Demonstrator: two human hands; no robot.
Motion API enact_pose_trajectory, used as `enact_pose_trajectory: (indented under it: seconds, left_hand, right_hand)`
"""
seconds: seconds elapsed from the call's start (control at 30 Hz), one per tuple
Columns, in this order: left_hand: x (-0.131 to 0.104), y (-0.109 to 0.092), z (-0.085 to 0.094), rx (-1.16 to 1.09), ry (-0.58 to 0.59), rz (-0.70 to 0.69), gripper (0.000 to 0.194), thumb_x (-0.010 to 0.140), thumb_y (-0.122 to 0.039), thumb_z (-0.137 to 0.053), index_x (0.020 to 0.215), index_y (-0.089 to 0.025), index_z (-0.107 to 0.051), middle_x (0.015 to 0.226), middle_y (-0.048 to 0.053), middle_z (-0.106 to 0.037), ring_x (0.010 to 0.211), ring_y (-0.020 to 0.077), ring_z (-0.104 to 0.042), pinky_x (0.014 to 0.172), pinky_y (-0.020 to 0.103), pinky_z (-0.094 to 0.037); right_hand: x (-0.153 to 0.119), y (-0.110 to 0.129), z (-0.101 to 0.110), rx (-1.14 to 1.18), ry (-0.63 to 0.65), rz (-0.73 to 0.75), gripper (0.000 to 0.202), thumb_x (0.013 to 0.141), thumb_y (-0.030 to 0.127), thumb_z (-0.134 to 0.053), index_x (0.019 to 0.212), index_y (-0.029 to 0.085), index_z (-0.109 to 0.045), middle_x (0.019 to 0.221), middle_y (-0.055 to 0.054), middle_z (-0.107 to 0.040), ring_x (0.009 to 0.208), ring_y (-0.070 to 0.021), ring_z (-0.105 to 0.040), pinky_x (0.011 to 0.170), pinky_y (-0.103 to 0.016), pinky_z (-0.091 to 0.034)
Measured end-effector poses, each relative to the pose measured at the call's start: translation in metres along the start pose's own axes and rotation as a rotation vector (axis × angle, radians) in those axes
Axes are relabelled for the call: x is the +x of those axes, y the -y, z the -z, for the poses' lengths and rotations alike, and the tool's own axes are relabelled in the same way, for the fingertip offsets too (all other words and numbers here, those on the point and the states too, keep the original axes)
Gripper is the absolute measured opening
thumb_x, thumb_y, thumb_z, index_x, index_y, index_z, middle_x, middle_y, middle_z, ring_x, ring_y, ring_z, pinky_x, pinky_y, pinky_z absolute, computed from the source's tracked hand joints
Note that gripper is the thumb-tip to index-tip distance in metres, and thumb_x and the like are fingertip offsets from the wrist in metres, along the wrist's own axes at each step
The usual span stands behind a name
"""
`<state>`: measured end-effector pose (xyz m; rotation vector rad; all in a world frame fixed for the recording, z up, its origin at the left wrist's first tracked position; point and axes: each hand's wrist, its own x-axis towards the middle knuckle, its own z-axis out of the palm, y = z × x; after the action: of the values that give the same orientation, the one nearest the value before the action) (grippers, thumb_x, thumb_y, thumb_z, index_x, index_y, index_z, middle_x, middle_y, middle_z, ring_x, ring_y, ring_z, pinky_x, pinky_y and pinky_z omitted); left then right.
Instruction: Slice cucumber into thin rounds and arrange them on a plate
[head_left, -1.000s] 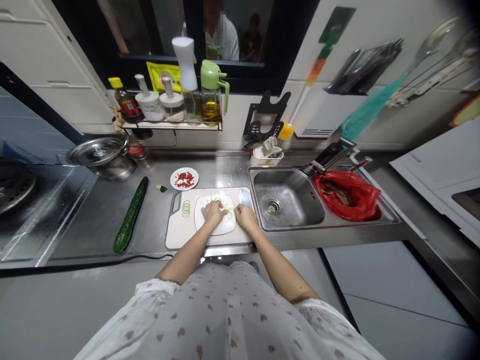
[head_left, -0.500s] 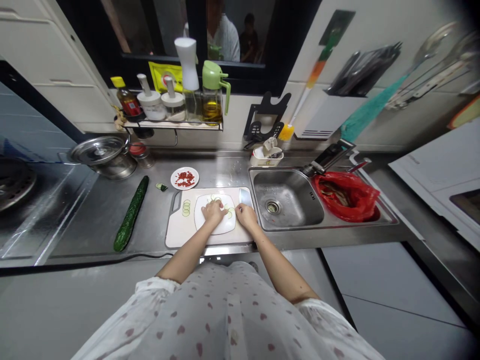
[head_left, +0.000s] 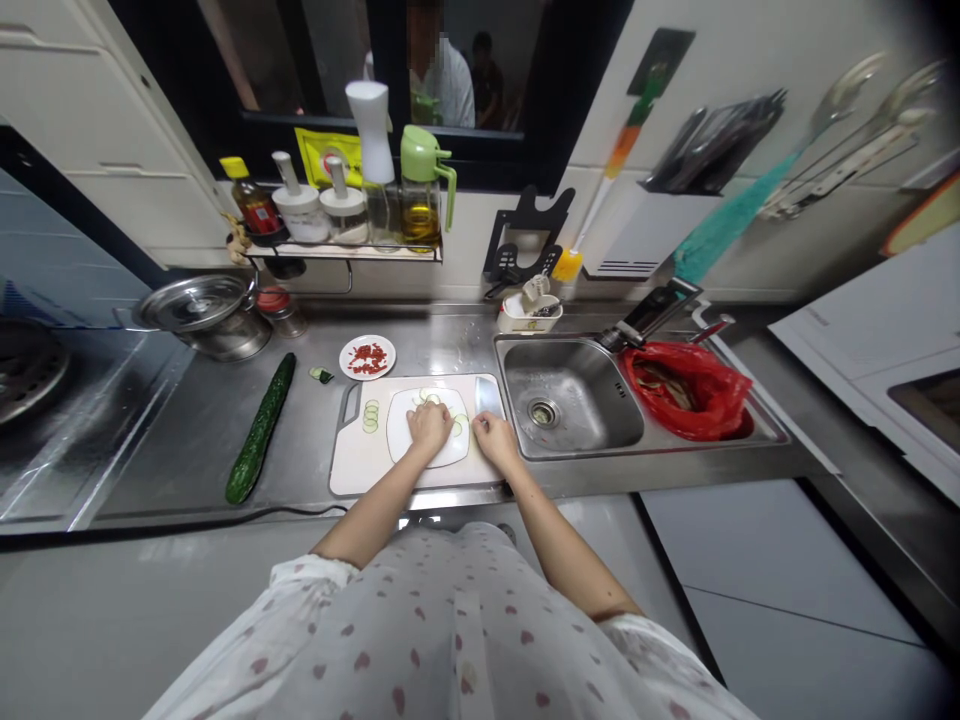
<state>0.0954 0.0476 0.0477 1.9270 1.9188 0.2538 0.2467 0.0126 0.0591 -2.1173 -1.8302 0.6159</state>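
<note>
A white square plate (head_left: 402, 440) lies on the pale cutting board (head_left: 352, 465), with thin cucumber slices along its upper and right edges. My left hand (head_left: 430, 428) rests over the plate, fingers partly spread among the slices; whether it holds one is hidden. Just right of the plate, my right hand (head_left: 495, 440) has its fingers pinched together over something too small to make out. A knife blade (head_left: 489, 392) lies on the board above that hand. More cucumber slices (head_left: 371, 416) overlap in a column at the board's left.
A whole cucumber (head_left: 260, 430) lies left of the board. Behind the board are a small plate of chopped red pieces (head_left: 348, 357) and a cucumber end (head_left: 322, 375). To the right are the sink (head_left: 577, 400) and a red bag (head_left: 720, 395).
My right hand has shifted slightly down and away from the knife blade. My left hand stays over the plate. The whole view has moved a little.
</note>
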Motion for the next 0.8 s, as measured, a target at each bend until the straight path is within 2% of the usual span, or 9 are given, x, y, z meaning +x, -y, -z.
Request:
enact_pose_trajectory:
  seconds: [0.13, 0.3, 0.5, 0.63, 0.8]
  left_hand:
    - [-0.003, 0.0, -0.001, -0.004, -0.005, -0.012, 0.024, 0.083, -0.03, -0.047, 0.081, -0.02, -0.069, 0.092, 0.01, -0.066, 0.097, 0.0257, -0.056, 0.088, 0.042, -0.032]
    - [-0.004, 0.004, -0.002, -0.047, -0.009, 0.012, 0.022, 0.082, -0.032, -0.05, 0.081, -0.022, -0.069, 0.093, 0.008, -0.067, 0.097, 0.0256, -0.056, 0.087, 0.042, -0.033]
    - [-0.012, 0.012, 0.009, -0.217, -0.047, 0.074, 0.017, 0.079, -0.032, -0.054, 0.09, -0.026, -0.066, 0.09, 0.002, -0.068, 0.093, 0.022, -0.058, 0.086, 0.038, -0.034]
    - [-0.023, 0.033, 0.022, -0.311, -0.127, 0.114, 0.02, 0.08, -0.034, -0.054, 0.095, -0.027, -0.065, 0.092, 0.001, -0.068, 0.093, 0.02, -0.058, 0.086, 0.034, -0.035]
    - [-0.034, 0.075, 0.037, -0.379, -0.204, 0.243, 0.023, 0.082, -0.038, -0.051, 0.098, -0.027, -0.063, 0.088, -0.001, -0.066, 0.087, 0.0174, -0.059, 0.082, 0.029, -0.038]
  right_hand:
    - [-0.001, -0.002, -0.003, 0.013, 0.005, -0.003, 0.026, 0.088, 0.033, -0.047, 0.096, 0.02, -0.068, 0.08, -0.004, -0.069, 0.077, -0.0164, -0.06, 0.066, -0.021, -0.036]
    - [-0.001, 0.0, -0.003, 0.037, -0.017, 0.011, 0.025, 0.088, 0.033, -0.047, 0.096, 0.021, -0.068, 0.079, -0.003, -0.069, 0.077, -0.016, -0.06, 0.065, -0.021, -0.035]
    - [-0.005, 0.011, 0.002, 0.052, -0.074, 0.043, 0.03, 0.09, 0.036, -0.043, 0.099, 0.022, -0.068, 0.072, -0.003, -0.067, 0.067, -0.0154, -0.058, 0.059, -0.022, -0.032]
    - [-0.011, 0.019, 0.003, 0.046, -0.085, 0.069, 0.034, 0.093, 0.037, -0.04, 0.11, 0.024, -0.065, 0.077, -0.002, -0.068, 0.071, -0.016, -0.059, 0.062, -0.022, -0.033]
    - [-0.014, 0.025, -0.001, -0.157, -0.016, 0.185, 0.032, 0.089, 0.027, -0.046, 0.114, 0.025, -0.066, 0.098, -0.008, -0.065, 0.092, -0.0209, -0.054, 0.076, -0.027, -0.036]
